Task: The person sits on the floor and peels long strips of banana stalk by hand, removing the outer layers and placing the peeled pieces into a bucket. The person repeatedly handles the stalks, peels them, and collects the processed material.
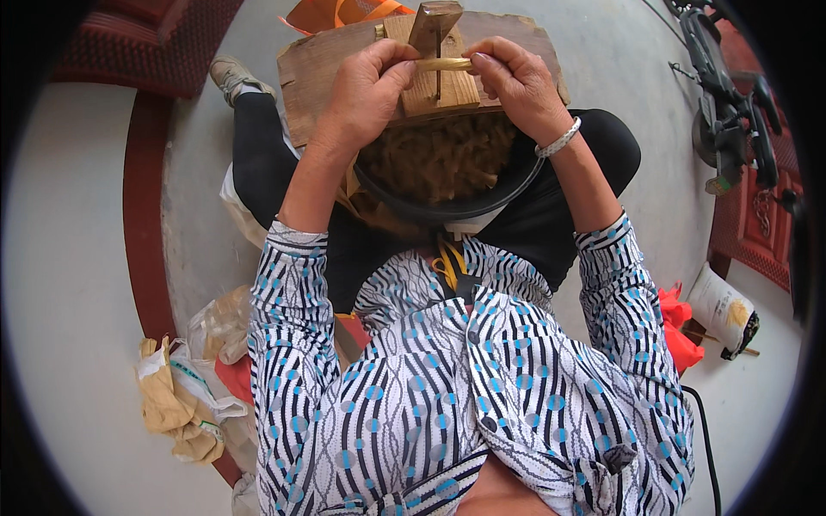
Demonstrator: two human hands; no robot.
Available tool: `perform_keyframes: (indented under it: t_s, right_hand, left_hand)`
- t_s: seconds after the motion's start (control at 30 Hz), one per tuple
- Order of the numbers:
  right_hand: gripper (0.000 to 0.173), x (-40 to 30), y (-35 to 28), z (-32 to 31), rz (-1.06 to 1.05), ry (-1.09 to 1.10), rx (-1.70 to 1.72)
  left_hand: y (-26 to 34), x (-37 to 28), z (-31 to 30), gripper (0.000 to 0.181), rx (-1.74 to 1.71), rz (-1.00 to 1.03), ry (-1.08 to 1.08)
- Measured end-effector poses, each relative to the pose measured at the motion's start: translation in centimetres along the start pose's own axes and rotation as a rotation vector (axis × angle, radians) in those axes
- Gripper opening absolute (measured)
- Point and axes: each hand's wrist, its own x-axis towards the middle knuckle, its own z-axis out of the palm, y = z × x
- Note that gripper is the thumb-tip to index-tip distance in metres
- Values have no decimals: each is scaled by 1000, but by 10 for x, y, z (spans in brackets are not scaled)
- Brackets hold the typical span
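Note:
Between my two hands a short, pale yellow, stick-like piece (444, 64) is stretched level. My left hand (371, 84) pinches one end of it between thumb and fingers, and my right hand (519, 80) pinches the other. The piece crosses a thin dark line (439, 87), a blade or a slot, on a light wooden block (419, 97). A wooden arm (433, 29) slants up from that block. Underneath lies a worn wooden board (316, 77). Below the board, a black basin (419, 209) holds many brown curled pieces (445, 158); whether the piece touches the dark line I cannot tell.
An orange bag (342, 14) lies behind the board. At the right stand a black folding scooter or bike (726, 97), a white sack (719, 306) and a red plastic bag (677, 329). Crumpled brown paper (171, 406) and clear plastic (219, 322) lie at the left.

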Motion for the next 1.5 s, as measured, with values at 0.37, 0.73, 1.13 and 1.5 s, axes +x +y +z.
perform_keyframes:
  t_s: [0.37, 0.73, 1.13, 1.5]
  right_hand:
    - [10, -5, 18, 12, -433, 138, -478]
    - [28, -12, -41, 25, -522, 168, -582]
    - [20, -80, -52, 31, 384, -566, 756]
    - [16, -64, -27, 68, -225, 238, 199]
  left_hand:
    - [-17, -8, -3, 15, 498, -32, 170]
    - [34, -72, 36, 18, -520, -377, -264]
    - [15, -91, 26, 24, 387, 214, -111]
    - [40, -97, 64, 30, -630, -183, 36]
